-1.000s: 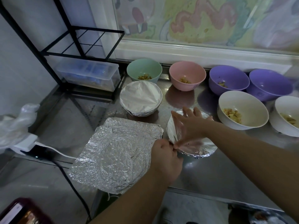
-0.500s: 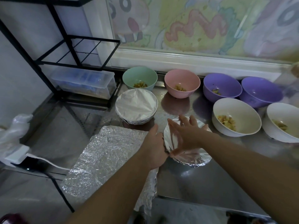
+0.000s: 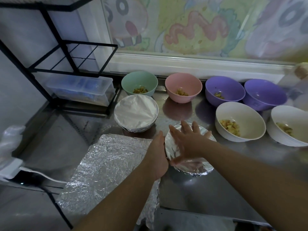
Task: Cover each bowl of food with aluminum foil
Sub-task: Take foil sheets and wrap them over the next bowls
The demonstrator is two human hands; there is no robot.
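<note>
Eight bowls (image 3: 183, 87) on steel counter (image 3: 200, 190) below mural (image 3: 200, 27); right fingers (image 3: 185, 129) splayed, left fingers hidden

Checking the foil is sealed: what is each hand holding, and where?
Right hand presses flat on top of the foil-covered bowl; left hand lies against its left rim, fingers hidden, grip unclear.

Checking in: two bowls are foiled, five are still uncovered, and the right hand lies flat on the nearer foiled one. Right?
Six, not five, the head view shows: green bowl, pink bowl, left purple bowl, right purple bowl, left white bowl, right white bowl. The rest holds: farther foiled bowl and nearer foiled bowl, with the right hand flat on the latter.
</note>
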